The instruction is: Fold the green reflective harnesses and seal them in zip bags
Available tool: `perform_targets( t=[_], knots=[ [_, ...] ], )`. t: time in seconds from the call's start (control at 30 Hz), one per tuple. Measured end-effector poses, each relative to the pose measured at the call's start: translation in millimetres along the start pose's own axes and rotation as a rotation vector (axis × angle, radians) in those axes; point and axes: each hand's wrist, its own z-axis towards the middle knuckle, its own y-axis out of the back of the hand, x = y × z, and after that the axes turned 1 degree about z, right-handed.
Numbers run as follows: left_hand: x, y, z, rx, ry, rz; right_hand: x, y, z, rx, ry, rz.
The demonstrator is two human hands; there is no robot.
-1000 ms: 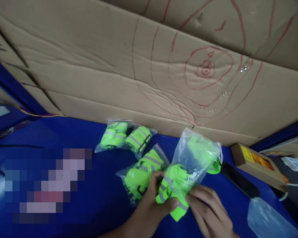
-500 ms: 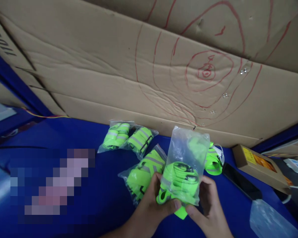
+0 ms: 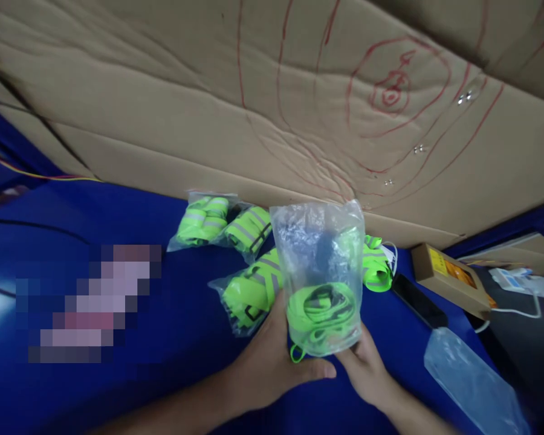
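Note:
A clear plastic bag (image 3: 320, 241) stands upright between my hands, its upper part see-through. Coiled in its lower part is a neon-green reflective strap (image 3: 321, 308), and a small green loop sticks out at the lower left. My left hand (image 3: 272, 356) grips the bag's left side, with its thumb stretched out below the bottom. From the right and underneath, my right hand (image 3: 365, 365) holds the lower corner; its fingertips are partly hidden behind the bag. Just left of it lies another bagged green strap (image 3: 251, 290).
Two more bagged green straps (image 3: 204, 220) lie at the back of the blue table (image 3: 172, 302). Right of my hands are a loose green roll (image 3: 376, 266), a black phone (image 3: 419, 301), a small cardboard box (image 3: 453, 281) and a flat plastic bag (image 3: 471, 374). A cardboard wall (image 3: 185, 133) stands behind.
The green strap sits deeper in the bag; the end that hung out at the bottom is mostly inside. My right hand has shifted under the bag, and the view has tilted.

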Motion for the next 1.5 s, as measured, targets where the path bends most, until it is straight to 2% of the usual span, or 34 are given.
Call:
perform_targets(
  t=[0.1,0.23,0.43,0.63,0.73,0.87,1.0,1.07,1.2,1.27,1.4,1.5],
  knots=[
    [-6,2.5,-1,0.095,0.041,-0.186,0,9,3,0.065,-0.053,0.070],
    [-11,2.1,0,0.049,0.084,-0.418,1,10,7,0.136,-0.098,0.093],
    [-4,-0.8,7,-0.145,0.113,-0.329,3,-5,9,0.041,-0.164,0.128],
    [1,-9.2,8,-0.190,0.184,-0.361,0,-6,10,-0.144,-0.231,0.200],
    [-2,-8.7,9,-0.207,0.240,-0.403,7,-8,10,-0.116,-0.285,0.332],
    [-7,-3.7,11,-0.263,0.207,-0.444,14,-14,7,-0.032,-0.358,0.513],
    [-8,-4.3,8,-0.194,0.232,-0.404,7,-20,2,0.088,-0.524,0.511],
    [-5,-7.5,5,-0.144,0.266,-0.376,2,-21,1,0.127,-0.536,0.476],
    [2,-16.2,0,-0.068,0.231,-0.405,1,-18,0,-0.032,-0.409,0.383],
    [3,-18.9,-1,-0.041,0.228,-0.452,6,-17,0,-0.050,-0.415,0.436],
    [3,-17.5,1,-0.105,0.326,-0.423,21,-19,4,0.170,-0.508,0.696],
    [6,-14.7,2,-0.086,0.348,-0.384,25,-17,9,0.296,-0.460,0.765]
  ],
)
